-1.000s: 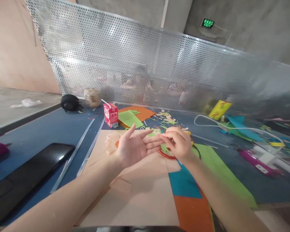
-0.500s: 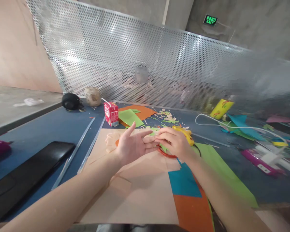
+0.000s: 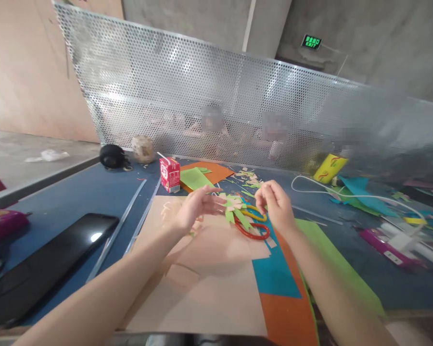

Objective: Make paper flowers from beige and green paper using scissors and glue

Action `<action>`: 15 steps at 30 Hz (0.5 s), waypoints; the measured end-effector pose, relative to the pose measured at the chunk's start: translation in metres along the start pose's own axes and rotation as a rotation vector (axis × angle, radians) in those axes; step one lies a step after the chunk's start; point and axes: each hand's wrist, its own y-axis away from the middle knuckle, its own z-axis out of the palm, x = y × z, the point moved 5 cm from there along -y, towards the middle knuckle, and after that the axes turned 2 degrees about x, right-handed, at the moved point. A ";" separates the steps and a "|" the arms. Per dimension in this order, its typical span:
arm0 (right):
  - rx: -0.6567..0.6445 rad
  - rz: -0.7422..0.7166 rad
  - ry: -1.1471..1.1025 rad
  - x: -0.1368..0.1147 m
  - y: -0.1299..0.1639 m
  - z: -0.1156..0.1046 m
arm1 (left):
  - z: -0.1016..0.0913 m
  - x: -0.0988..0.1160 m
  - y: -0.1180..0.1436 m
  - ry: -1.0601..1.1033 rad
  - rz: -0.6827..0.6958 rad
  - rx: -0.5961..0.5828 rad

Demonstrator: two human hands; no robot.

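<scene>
Both hands are hovering above the scissors (image 3: 251, 225), which are lying on the peach paper (image 3: 205, 283) among green strips (image 3: 238, 215). The left hand (image 3: 193, 210) is spreading open, gripping nothing. The right hand (image 3: 276, 204) is curling its fingertips together; whether it is pinching anything, I cannot tell. A carton (image 3: 169, 174) is standing beyond the scissors.

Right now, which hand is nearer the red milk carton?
Left. The left hand hovers just right of and in front of the red milk carton; the right hand is farther right.
</scene>
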 end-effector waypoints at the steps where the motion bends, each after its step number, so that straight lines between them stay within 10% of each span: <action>1: 0.032 0.017 0.028 0.000 -0.002 -0.005 | -0.008 0.007 -0.001 -0.152 0.114 0.092; 5: 0.006 0.150 0.237 -0.002 -0.004 -0.021 | -0.036 0.032 0.002 -0.452 0.368 0.387; 11: -1.137 0.633 0.408 -0.029 0.074 -0.002 | -0.077 0.033 -0.010 -0.682 0.363 0.558; 15: -1.177 0.773 0.587 -0.055 0.109 -0.029 | -0.078 0.028 -0.017 -0.784 0.245 0.468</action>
